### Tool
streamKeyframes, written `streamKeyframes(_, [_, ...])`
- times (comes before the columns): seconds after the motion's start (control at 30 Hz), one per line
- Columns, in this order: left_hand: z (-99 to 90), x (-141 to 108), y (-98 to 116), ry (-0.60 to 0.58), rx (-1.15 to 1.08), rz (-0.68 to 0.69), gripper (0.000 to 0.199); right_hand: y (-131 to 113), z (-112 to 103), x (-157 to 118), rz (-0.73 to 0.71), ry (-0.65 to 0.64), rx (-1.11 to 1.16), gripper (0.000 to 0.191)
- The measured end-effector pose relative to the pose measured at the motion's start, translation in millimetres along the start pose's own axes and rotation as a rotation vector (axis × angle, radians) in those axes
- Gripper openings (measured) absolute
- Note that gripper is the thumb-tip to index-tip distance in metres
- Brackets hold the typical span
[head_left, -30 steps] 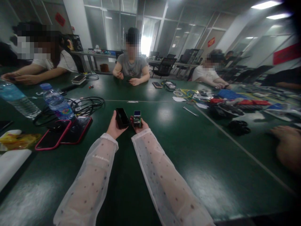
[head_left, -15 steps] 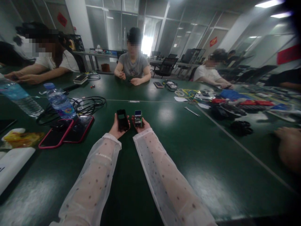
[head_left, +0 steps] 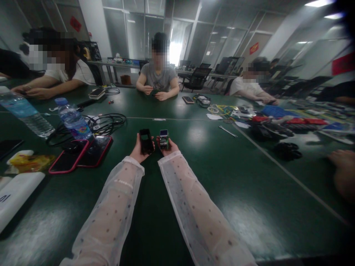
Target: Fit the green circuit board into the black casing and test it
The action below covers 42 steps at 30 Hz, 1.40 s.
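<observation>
My left hand (head_left: 138,150) is closed around a black rectangular casing (head_left: 146,142) with a window-like opening near its upper part. Just to the right, my right hand (head_left: 171,147) grips a small circuit board (head_left: 164,140) that carries a little screen at its top and a green edge. Both pieces are held upright, side by side and a short gap apart, above the green table (head_left: 172,177). My fingers behind the two pieces are mostly hidden.
Left of my hands lie two red-edged phones (head_left: 94,151), a water bottle (head_left: 72,120) and coiled black cables (head_left: 112,123). A wrench (head_left: 227,131) lies to the right, before a heap of wires and parts (head_left: 288,120). A person (head_left: 158,79) sits opposite; another's hand (head_left: 342,166) rests at right.
The view has shifted slightly, so the surroundings sit a little further right. Both hands keep their hold on the casing and the circuit board. The person opposite has brought their hands closer together.
</observation>
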<state>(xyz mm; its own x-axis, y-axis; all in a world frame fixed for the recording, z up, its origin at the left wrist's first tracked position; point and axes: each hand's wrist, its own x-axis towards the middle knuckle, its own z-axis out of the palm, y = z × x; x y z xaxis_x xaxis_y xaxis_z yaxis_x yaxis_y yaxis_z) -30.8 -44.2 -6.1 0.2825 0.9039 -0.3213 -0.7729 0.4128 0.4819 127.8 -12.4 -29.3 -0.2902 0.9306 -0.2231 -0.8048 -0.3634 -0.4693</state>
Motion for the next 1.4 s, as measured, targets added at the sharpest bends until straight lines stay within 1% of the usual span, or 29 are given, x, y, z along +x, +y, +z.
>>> streamKeyframes(0.43, [-2.0,2.4,-0.4,-0.016,0.018,-0.001,0.066,-0.9,5.3,-6.3,0.009,-0.007,0.001,0.038])
streamKeyframes(0.7, [-0.6,3.3,-1.2,-0.002,0.009,0.008,0.065,-0.1,8.7,-7.2,0.009,0.039,-0.038,0.034])
streamKeyframes(0.83, [2.6,3.6,-1.7,0.063,0.037,0.007,0.066,0.2,10.3,-9.2,0.026,0.032,-0.082,0.033])
streamKeyframes(0.93, [5.3,2.4,-1.8,0.098,0.056,0.011,0.067,-0.4,11.2,-10.7,-0.003,0.023,-0.085,0.031])
streamKeyframes(1.2, [5.3,1.5,-2.1,0.095,0.111,0.002,0.069,-2.8,12.8,-9.9,-0.038,0.078,-0.082,0.026])
streamKeyframes(1.3, [4.1,2.8,-2.7,0.111,0.129,0.011,0.069,-7.5,17.5,-10.8,-0.078,0.082,-0.137,0.025])
streamKeyframes(1.4, [2.9,5.2,-3.7,0.095,0.116,0.009,0.070,-14.1,26.7,-11.9,-0.166,0.097,-0.244,0.028])
